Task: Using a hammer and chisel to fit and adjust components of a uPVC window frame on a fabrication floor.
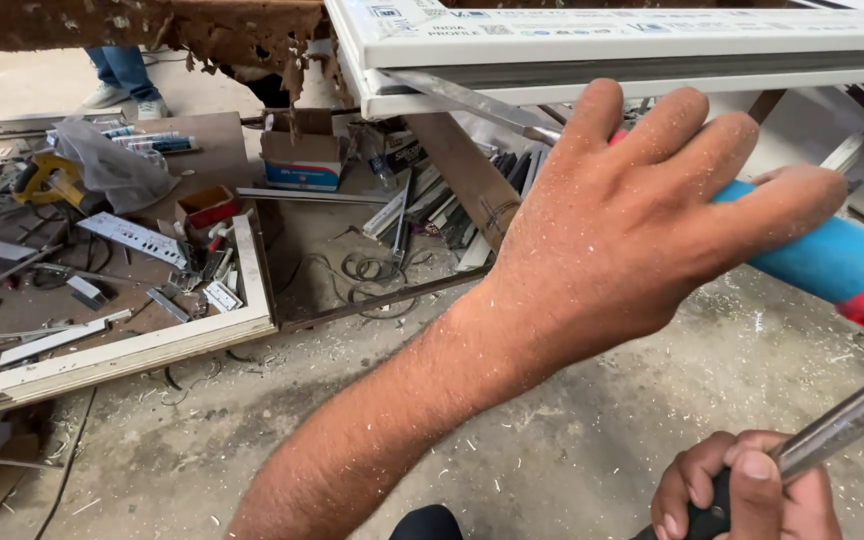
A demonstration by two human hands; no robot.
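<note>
Blue-and-pink handle of a chisel (pixel 832 262) is clasped in the left hand (pixel 632 230), its steel blade (pixel 472 103) lying against the underside of the white window profile (pixel 632 45). The right hand (pixel 747 490) is clenched around a black-gripped metal tool (pixel 832 425) at lower right.

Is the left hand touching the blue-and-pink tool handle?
Touching: the head view shows the left hand wrapped over the blue-and-pink tool handle, fingers curled around it.

Dusty concrete floor (pixel 572 440), strewn with white shavings below the fingers (pixel 652 150). Left of them, flat on it: white-framed board (pixel 142 345), cardboard box (pixel 302 160), loose wire coils (pixel 367 270).
</note>
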